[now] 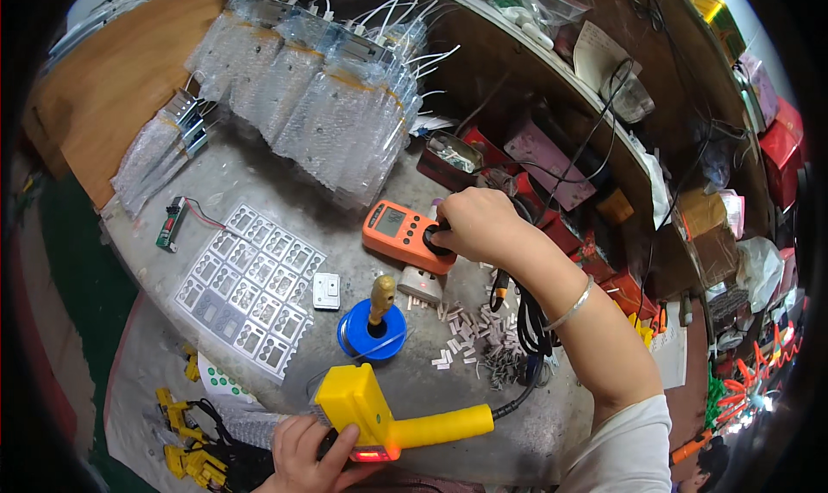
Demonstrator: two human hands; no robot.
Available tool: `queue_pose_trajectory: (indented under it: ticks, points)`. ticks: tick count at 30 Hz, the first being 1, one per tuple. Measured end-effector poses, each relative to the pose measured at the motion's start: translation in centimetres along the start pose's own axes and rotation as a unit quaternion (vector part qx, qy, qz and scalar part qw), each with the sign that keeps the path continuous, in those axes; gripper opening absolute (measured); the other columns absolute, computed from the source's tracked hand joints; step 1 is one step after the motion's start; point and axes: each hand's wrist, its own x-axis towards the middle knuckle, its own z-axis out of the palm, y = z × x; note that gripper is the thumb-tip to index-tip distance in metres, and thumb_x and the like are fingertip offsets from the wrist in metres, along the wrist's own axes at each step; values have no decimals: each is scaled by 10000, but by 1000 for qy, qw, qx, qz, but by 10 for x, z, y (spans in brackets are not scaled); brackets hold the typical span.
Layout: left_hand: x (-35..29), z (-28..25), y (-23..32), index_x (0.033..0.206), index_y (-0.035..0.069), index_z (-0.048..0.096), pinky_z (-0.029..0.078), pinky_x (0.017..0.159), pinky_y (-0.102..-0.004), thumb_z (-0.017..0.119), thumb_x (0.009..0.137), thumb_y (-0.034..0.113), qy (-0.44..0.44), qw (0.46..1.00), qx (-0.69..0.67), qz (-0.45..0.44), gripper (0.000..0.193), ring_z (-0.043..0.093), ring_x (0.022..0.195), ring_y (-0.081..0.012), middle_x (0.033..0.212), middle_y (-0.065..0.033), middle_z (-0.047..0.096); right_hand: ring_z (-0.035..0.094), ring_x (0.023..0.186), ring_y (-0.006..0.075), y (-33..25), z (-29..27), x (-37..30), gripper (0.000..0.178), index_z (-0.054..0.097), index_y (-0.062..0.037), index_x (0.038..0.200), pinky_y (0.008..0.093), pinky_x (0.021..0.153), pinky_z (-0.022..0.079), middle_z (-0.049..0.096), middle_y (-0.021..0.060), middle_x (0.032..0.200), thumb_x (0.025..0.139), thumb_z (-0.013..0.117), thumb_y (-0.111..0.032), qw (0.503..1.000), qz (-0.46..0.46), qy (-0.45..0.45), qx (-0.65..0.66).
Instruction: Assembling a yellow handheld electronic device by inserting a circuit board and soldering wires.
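The right hand (479, 226) grips the dial of an orange meter (405, 234); the left hand (310, 454) closes around a yellow tool (379, 411) just above it. Steady turning likely suits best.

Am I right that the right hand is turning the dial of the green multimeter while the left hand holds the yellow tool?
Not quite: the multimeter is orange, not green, as the head view shows. The right hand is on its dial and the left hand holds the yellow tool.

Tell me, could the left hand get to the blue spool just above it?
Probably not right away: the left hand is gripping the yellow tool, and that tool sits between it and the blue spool.
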Motion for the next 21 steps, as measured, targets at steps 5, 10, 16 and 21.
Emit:
queue_pose_trajectory:
  ticks: [5,10,16,21]
  points:
    - [2,-4,7,1283,60,555,460,864,-491,794,740,365,30,999,30,0,668,550,1039,-392,1155,-186,551,680,812,332,-1,-1,-1,280,727,-61,857,428,723,537,691,159,804,790,695,-331,1000,9,-9,12]
    - [10,-20,11,1172,51,641,486,799,-455,778,766,320,28,998,54,28,506,579,950,-367,1066,-168,572,686,837,324,1,-3,-3,276,718,-56,829,426,724,545,699,145,832,771,703,-326,1000,23,-11,13]
    - [7,-26,35,1173,27,652,472,622,-384,803,749,236,118,989,36,77,496,577,728,-283,915,-101,568,691,859,336,-10,0,9,354,727,-37,861,429,744,554,706,176,878,733,709,-366,1000,10,3,-2]
    - [85,26,69,1339,124,525,502,678,-344,587,811,222,31,997,57,51,540,592,774,-238,889,-97,567,650,739,159,27,-23,8,343,715,6,996,337,662,504,712,125,830,808,657,-275,990,27,-115,76]
